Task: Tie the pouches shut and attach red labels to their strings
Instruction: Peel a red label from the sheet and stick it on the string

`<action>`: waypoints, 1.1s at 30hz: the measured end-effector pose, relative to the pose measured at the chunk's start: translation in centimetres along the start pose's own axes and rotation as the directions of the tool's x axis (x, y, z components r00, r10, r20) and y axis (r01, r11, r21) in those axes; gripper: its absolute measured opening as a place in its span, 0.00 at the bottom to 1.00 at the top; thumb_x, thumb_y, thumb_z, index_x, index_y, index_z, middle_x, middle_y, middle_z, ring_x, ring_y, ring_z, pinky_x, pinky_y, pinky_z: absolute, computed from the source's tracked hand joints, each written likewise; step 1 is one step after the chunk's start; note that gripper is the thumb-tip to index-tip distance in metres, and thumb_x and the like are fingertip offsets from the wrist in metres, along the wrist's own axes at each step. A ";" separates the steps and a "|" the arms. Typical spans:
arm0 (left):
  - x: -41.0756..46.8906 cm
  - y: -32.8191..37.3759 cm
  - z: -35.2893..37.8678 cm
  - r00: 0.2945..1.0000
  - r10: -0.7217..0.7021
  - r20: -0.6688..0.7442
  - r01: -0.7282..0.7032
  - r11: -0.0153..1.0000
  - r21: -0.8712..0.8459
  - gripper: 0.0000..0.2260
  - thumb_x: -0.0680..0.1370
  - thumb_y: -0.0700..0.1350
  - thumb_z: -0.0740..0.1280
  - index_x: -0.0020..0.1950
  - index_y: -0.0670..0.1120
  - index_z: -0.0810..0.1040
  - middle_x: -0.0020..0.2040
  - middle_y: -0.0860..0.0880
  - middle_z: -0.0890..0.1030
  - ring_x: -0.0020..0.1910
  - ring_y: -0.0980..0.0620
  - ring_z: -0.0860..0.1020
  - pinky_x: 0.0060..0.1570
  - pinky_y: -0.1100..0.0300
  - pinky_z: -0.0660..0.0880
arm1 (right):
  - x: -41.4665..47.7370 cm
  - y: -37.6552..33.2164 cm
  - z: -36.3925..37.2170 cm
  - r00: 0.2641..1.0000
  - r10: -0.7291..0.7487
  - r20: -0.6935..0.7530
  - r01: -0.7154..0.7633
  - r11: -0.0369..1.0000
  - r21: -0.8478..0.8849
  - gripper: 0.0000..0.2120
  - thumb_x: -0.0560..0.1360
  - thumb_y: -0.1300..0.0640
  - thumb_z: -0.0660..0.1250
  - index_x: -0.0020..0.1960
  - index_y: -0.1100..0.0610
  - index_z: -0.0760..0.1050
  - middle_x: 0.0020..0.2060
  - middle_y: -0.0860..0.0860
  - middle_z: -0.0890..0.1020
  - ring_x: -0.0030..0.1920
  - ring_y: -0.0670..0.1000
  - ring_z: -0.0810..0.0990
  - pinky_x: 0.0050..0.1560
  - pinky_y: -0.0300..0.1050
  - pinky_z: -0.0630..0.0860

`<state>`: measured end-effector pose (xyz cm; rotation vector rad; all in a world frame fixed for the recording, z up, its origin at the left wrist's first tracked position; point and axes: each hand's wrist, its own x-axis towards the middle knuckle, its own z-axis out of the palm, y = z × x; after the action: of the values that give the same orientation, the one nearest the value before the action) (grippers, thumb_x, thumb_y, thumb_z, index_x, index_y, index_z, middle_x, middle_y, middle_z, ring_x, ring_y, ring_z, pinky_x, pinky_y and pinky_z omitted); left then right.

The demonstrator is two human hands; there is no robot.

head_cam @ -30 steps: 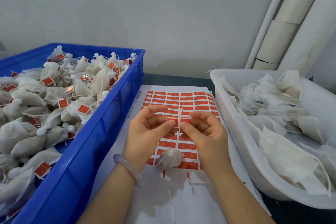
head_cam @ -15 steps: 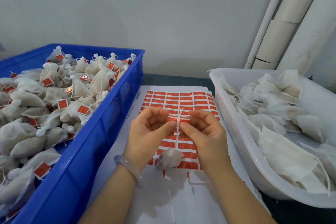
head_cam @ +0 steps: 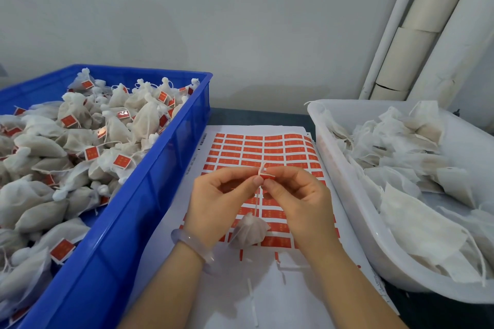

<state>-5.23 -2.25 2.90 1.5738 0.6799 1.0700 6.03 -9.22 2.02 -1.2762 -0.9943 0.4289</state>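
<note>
Label sheet (head_cam: 267, 288): white backing with rows of red stickers, lying flat in front of me. All places below are given from it.

- My left hand (head_cam: 222, 200): above the sheet's middle, thumb and forefinger pinching the red label (head_cam: 267, 176). Pale bracelet (head_cam: 192, 246) on the wrist.
- My right hand (head_cam: 296, 200): above the sheet's middle, fingertips pinching the same label from the other side.
- String (head_cam: 257, 203): runs down from the label between my hands.
- Pouch (head_cam: 250, 231): tied, at the string's lower end, over the sheet's lowest sticker rows. I cannot tell whether it touches the sheet.
- Blue crate (head_cam: 133, 222): against the sheet's left edge, heaped with labelled pouches (head_cam: 80, 141).
- White tub (head_cam: 347, 195): along the sheet's right edge, holding untied pouches (head_cam: 414, 168).
- Paper strips (head_cam: 252, 304): loose on the sheet's bare near end.
</note>
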 end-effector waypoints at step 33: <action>-0.2 0.8 0.3 0.999 -0.040 -0.033 0.036 0.993 -0.110 0.06 0.65 0.48 0.69 0.40 0.54 0.81 0.35 0.59 0.83 0.37 0.57 0.83 0.32 0.72 0.75 | 0.1 -0.3 -0.1 0.994 0.023 -0.109 -0.023 1.000 -0.005 0.08 0.67 0.54 0.73 0.42 0.47 0.75 0.36 0.32 0.81 0.41 0.36 0.81 0.33 0.25 0.72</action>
<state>-5.12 -2.80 3.56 1.4460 0.6608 1.0908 6.09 -9.27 2.35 -1.3041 -0.8907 0.3702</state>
